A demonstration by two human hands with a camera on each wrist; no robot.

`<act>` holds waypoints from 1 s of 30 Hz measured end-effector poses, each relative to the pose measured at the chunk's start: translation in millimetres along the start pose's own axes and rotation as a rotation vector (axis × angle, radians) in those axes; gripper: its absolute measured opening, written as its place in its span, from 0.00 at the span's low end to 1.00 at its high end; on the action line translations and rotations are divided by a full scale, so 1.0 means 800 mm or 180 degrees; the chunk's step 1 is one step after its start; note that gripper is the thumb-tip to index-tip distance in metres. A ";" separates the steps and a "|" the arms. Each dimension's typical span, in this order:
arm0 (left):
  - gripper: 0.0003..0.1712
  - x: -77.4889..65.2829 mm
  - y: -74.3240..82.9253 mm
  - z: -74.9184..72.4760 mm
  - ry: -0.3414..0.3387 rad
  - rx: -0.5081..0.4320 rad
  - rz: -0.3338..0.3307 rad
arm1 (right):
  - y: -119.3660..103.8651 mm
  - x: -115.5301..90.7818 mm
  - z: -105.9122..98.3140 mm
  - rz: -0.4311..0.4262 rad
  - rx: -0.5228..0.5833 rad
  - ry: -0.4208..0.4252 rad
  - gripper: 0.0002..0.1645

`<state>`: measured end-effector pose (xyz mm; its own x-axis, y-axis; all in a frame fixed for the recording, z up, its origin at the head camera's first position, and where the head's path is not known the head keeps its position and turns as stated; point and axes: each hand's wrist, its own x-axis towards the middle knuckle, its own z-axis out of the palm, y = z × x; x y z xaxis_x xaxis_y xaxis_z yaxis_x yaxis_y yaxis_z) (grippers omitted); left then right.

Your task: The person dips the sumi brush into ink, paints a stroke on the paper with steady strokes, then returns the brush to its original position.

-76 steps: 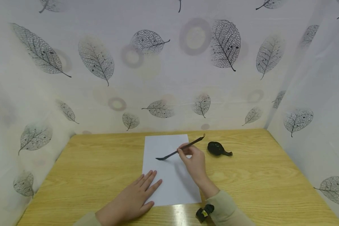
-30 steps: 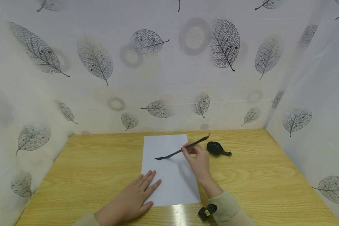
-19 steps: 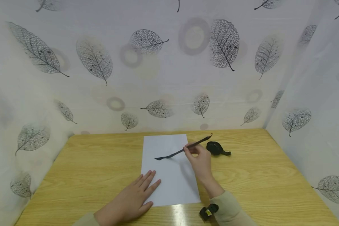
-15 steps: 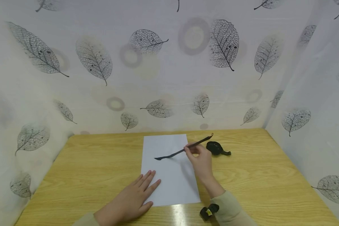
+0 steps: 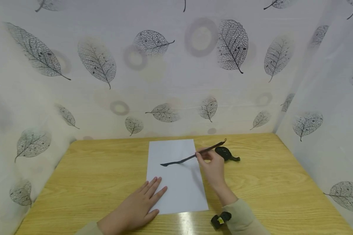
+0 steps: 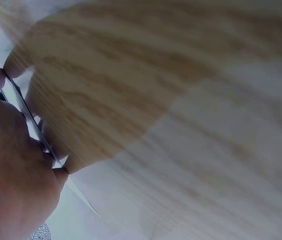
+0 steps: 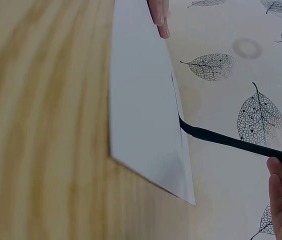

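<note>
My right hand [image 5: 214,168] pinches a dark ink brush [image 5: 211,148] by the handle, which slants up to the right and ends in a small hanging loop. Its bent bristles [image 7: 185,126] press on a white sheet of paper [image 5: 179,192]. Leftward from the tip runs a black, nearly horizontal ink stroke [image 5: 164,164], thickest at its left end. My left hand [image 5: 138,205] lies flat with fingers spread over the paper's lower left edge. Just behind the right hand sits a black, gourd-shaped dish [image 5: 229,156], partly covered by that hand.
The paper lies on a wood-grain table [image 5: 267,189]. White curtains [image 5: 176,78] with a leaf print stand along its back and sides. A black camera [image 5: 220,220] is strapped at the right wrist.
The right hand has moved right with the brush, and the ink stroke has grown longer behind the tip. The left hand stays in place on the paper.
</note>
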<state>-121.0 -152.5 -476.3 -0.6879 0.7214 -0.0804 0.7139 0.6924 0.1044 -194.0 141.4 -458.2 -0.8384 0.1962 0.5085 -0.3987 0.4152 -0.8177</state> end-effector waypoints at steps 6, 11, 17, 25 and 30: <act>0.39 0.000 -0.001 0.002 0.0027 0.0039 0.0025 | 0.004 0.000 -0.005 0.0023 -0.0084 0.0008 0.05; 0.39 0.000 -0.001 0.003 0.0053 0.0029 0.0048 | 0.007 0.000 -0.010 0.0018 -0.0165 0.0023 0.06; 0.39 0.000 0.000 -0.003 -0.0090 -0.0041 -0.0028 | 0.008 0.000 -0.015 0.0072 -0.0147 0.0025 0.05; 0.39 -0.001 0.000 0.000 -0.0001 -0.0008 0.0003 | 0.014 0.000 -0.022 0.0083 -0.0186 0.0015 0.04; 0.39 -0.001 -0.002 0.006 0.0101 -0.0012 0.0042 | 0.014 -0.001 -0.028 0.0120 -0.0212 0.0019 0.05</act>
<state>-121.1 -154.2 -481.0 -0.6824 0.7295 -0.0474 0.7224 0.6828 0.1090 -189.9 165.7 -461.6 -0.8501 0.2179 0.4795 -0.3412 0.4657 -0.8165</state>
